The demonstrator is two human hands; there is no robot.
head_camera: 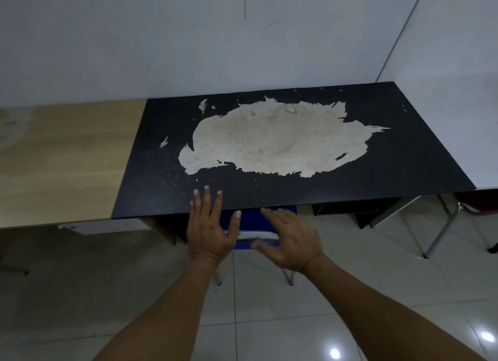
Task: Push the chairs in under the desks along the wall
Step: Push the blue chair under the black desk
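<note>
A black desk (404,156) stands against the far wall (188,51), its top worn through in a large pale patch (272,140) at the middle. A light wooden desk (62,158) adjoins it on the left, touching edge to edge. A blue chair (253,220) sits tucked under the near edge of the black desk, only part of its blue back and two thin metal legs showing above the tiled floor (269,320). The left hand (208,226) is spread open, fingers splayed, over the desk's near edge; whether it touches is unclear. The right hand (291,239), also open and holding nothing, hovers blurred over the chair back. The hands are apart. To the right, a folding metal frame (442,226) stands on the floor beside a red seat (477,201), near the side wall (458,78).
</note>
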